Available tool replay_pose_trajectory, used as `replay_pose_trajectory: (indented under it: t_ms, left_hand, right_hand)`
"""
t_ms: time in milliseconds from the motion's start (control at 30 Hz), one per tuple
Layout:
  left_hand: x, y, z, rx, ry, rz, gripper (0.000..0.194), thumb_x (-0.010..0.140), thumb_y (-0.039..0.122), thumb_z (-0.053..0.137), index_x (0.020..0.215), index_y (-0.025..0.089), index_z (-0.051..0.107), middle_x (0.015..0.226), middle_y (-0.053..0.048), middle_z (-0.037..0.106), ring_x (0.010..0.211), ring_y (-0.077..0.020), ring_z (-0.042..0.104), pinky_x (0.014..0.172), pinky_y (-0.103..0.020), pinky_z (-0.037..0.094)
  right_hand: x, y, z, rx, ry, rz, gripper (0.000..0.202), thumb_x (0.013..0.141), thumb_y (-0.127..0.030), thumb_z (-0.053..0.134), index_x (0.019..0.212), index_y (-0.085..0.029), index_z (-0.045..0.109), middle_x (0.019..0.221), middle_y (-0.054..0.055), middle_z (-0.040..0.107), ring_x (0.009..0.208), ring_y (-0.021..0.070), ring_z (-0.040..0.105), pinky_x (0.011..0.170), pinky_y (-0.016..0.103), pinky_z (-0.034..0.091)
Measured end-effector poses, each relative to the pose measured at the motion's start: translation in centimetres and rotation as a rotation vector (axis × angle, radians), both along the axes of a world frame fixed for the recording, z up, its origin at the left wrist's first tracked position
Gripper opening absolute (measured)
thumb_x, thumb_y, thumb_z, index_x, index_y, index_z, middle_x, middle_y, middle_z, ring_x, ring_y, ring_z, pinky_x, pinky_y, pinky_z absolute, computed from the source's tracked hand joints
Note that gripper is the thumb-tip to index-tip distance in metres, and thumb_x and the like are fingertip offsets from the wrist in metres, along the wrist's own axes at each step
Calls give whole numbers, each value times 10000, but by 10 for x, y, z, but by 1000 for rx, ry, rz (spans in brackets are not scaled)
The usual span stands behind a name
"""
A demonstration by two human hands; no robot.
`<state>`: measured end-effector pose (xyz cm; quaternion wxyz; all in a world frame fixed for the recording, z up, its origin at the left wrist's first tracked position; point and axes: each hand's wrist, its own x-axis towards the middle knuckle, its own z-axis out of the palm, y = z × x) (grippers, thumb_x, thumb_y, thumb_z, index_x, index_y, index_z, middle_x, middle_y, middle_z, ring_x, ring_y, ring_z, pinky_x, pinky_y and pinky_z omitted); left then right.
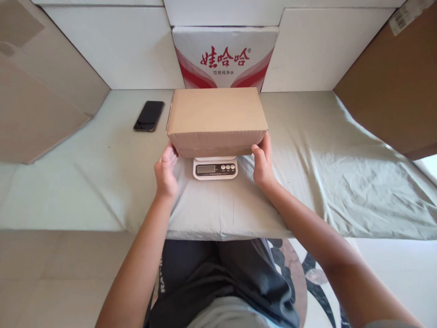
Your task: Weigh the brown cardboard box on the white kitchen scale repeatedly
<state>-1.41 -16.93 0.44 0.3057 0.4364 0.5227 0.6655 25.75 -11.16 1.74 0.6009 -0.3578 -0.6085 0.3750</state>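
A closed brown cardboard box sits over a small white kitchen scale, hiding the scale's weighing platform. Only the scale's front panel shows, with a grey display and several round buttons; I cannot make out a reading. My left hand is at the box's lower left corner, its fingers going behind the side. At the lower right corner my right hand grips the box, thumb on the front face and fingers along the side. Whether the box rests fully on the scale cannot be seen.
A dark smartphone lies left of the box on the pale green cloth. Behind stands a white and red carton between white boxes. Large brown cartons flank the table at left and right.
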Motion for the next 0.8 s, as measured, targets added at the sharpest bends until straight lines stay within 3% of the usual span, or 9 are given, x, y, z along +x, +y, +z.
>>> replay_pose_trajectory:
  t_ms: [300, 400, 500, 600, 667, 800]
  left_hand:
    - [9, 1, 4, 26, -56, -13, 920, 880, 951, 597, 1413, 227, 794, 1620, -200, 687, 1624, -441, 549, 1382, -644, 382]
    - [12, 2, 15, 58, -70, -51, 882, 880, 936, 619, 1382, 238, 815, 1610, -190, 696, 1628, -445, 541, 1394, -649, 357]
    - [12, 8, 35, 84, -40, -113, 829, 906, 916, 628, 1380, 261, 814, 1613, -152, 701, 1653, -425, 515, 1396, -622, 376]
    - [12, 29, 55, 98, -17, -164, 787, 940, 893, 628, 1360, 254, 812, 1559, -143, 738, 1665, -404, 503, 1413, -599, 359]
    - [12, 52, 61, 118, -33, -160, 798, 922, 909, 640, 1320, 239, 810, 1506, -152, 764, 1685, -403, 474, 1427, -599, 328]
    - [12, 112, 45, 143, -79, -124, 850, 866, 998, 597, 1181, 229, 780, 1438, -166, 783, 1682, -406, 464, 1396, -606, 370]
  right_hand:
    - [-17, -20, 12, -52, 98, -4, 552, 960, -636, 633, 1422, -335, 617, 1543, 99, 702, 1511, 360, 594, 1318, 598, 512]
    - [-19, -18, 15, -75, 151, 6, 567, 945, -612, 655, 1436, -332, 616, 1544, 95, 703, 1480, 355, 617, 1288, 591, 546]
    - [-18, -6, 19, -50, 149, -10, 608, 937, -646, 641, 1461, -342, 591, 1582, 81, 668, 1537, 360, 570, 1327, 599, 509]
    - [-18, 18, 27, -8, 131, -37, 625, 931, -673, 624, 1465, -350, 578, 1615, 61, 632, 1613, 359, 503, 1391, 599, 436]
    - [-22, 39, 32, -6, 137, -57, 654, 922, -687, 615, 1483, -355, 568, 1615, 50, 631, 1645, 354, 476, 1424, 605, 393]
    - [-32, 90, 33, -28, 148, -86, 670, 923, -709, 596, 1500, -368, 572, 1631, 32, 636, 1697, 317, 434, 1484, 591, 297]
